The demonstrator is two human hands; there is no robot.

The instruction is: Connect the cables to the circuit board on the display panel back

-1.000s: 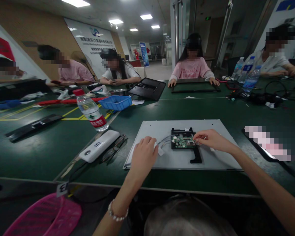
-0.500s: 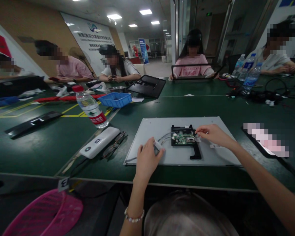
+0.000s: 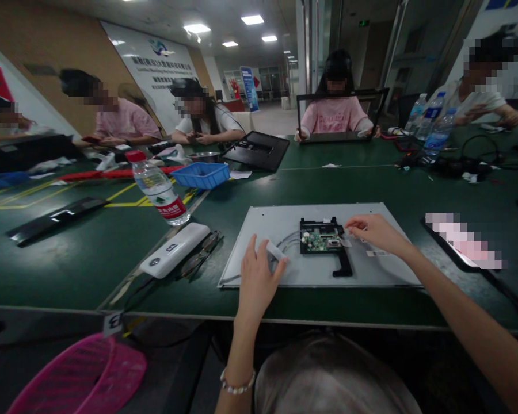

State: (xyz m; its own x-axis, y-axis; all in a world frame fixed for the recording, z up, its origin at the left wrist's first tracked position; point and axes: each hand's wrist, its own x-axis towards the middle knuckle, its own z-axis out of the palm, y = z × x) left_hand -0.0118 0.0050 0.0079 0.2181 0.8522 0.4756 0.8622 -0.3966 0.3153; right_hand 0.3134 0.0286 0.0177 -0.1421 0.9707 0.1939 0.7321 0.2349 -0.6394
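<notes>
Raised since the earliest frame: black bezel frame, which had lain flat and now stood upright in the grip of a co-worker at twelve o'clock; left hand, its fingers now more widely parted. Principal item: green circuit board in a black bracket, which lay mid-way on the grey back of a display panel upon the bench. Left fingers were spread at eight o'clock of the board, about a white tag; contact could not be told. Right hand had thumb and forefinger drawn together at the two o'clock edge; any grasp could not be confirmed. Handling, as judged: board was light, stiff, fragile, best taken by the bracket's rim or five o'clock leg; panel was thin, smooth, breakable, wanting both hands at opposite edges.
</notes>
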